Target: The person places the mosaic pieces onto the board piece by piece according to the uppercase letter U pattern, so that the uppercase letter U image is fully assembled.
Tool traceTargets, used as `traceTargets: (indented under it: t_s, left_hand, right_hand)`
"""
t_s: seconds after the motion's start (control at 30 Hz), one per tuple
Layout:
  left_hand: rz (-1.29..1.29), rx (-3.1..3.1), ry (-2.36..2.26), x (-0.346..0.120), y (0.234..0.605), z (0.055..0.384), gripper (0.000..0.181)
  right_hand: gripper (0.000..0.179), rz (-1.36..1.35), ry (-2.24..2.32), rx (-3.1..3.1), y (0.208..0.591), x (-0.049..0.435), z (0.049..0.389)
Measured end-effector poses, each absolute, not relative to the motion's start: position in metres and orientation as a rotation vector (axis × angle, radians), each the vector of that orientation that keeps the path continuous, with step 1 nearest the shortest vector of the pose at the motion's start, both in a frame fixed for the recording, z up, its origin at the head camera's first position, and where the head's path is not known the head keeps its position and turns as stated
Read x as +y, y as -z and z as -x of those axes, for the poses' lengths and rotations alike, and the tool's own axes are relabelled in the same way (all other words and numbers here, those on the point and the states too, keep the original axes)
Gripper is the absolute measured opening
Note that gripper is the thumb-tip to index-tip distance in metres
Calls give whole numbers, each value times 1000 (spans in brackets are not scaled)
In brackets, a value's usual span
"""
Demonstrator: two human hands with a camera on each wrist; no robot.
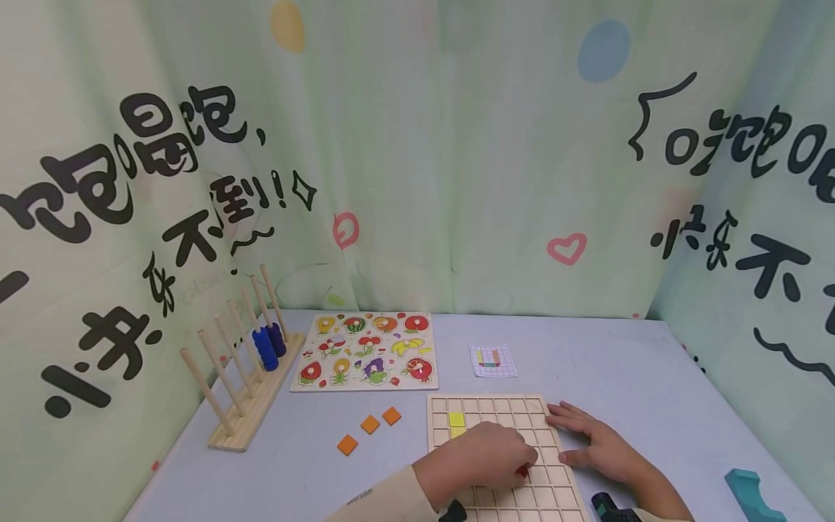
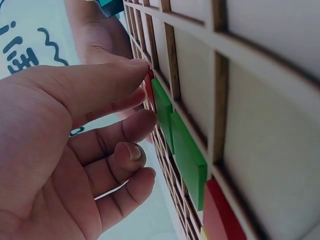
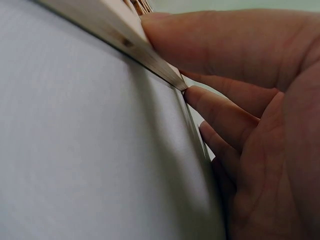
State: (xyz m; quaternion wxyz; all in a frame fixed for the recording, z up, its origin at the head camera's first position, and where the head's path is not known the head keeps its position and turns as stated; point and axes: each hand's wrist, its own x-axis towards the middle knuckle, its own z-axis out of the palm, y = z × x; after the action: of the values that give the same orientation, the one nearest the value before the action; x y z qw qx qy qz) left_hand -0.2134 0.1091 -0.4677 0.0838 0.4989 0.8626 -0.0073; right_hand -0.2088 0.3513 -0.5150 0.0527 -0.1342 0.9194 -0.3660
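Both hands are kept at the grid board: by the left hand (image 1: 485, 457) a red tile (image 2: 149, 85) is pinched narrowly between thumb and forefinger, while the right hand (image 1: 607, 449) is spread loosely along the right edge, nothing being grasped by it, presumably so that the board is steadied.

The space is closed in by a printed curtain (image 1: 502, 181), before which a pale table (image 1: 574, 362) is set. On it the grid board (image 1: 562, 497) is placed nearest the person, probably for easy reach. Beyond it, to the left, a fruit puzzle board (image 1: 359, 386) is laid flat, flanked by a peg stand (image 1: 257, 409) with blue beads (image 1: 264, 348) on its far pegs. A small patterned card (image 1: 493, 370) is laid just past the grid, perhaps so that it can be consulted. Three orange tiles (image 1: 370, 424) are left loose on the table, left of the grid.

In the head view, part of the grid is covered by the left hand; green tiles (image 2: 189, 157) and another red tile (image 2: 220, 215) are shown only from the left wrist. Whether the pinched tile is fully seated cannot be told, and the grid's near edge is cut off
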Motion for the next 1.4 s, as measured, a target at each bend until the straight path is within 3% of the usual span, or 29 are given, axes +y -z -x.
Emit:
traceTargets:
  t_s: [0.43,0.8,1.4]
  left_hand:
    - [-1539,2611,34,112,467,215,18]
    - [-1505,2628,0,109,471,219,16]
    - [-1507,2673,-99,54,464,227,18]
  right_hand:
    - [64,459,1106,2823,515,350,213]
    - [67,445,1093,2813,516,347,216]
    - [66,385,1104,2800,519,354,212]
